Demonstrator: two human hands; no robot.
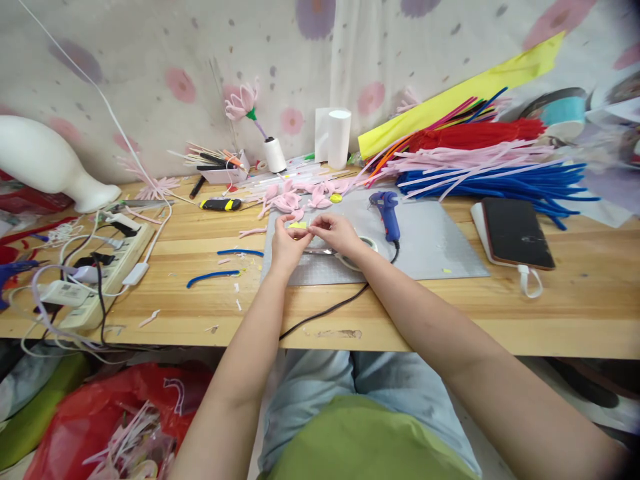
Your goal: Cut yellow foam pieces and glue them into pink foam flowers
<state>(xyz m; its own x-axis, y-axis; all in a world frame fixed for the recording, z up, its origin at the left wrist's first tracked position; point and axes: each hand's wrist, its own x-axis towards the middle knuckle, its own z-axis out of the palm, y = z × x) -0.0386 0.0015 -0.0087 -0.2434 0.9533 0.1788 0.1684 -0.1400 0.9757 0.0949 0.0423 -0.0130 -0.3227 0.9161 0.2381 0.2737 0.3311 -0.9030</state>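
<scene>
My left hand [287,248] is closed in a pinch on a small yellow strip [299,225], held just above the grey cutting mat [435,247]. The fingertips of my right hand [336,233] meet the left ones at the strip's right end, pinched together there. Exactly how the fingers grip the strip is too small to make out. Below the hands lie a roll of tape [371,244] and a shiny metal blade, partly hidden. Pink pipe-cleaner petals [287,202] lie just beyond the hands, with a small yellow piece [335,198] beside them.
A blue glue gun [387,217] lies on the mat, its black cord trailing to the front edge. Bundles of blue pipe cleaners [480,185] and pink ones fill the back right. A power strip [113,273], a box cutter [220,205] and blue stems [213,277] are leftward.
</scene>
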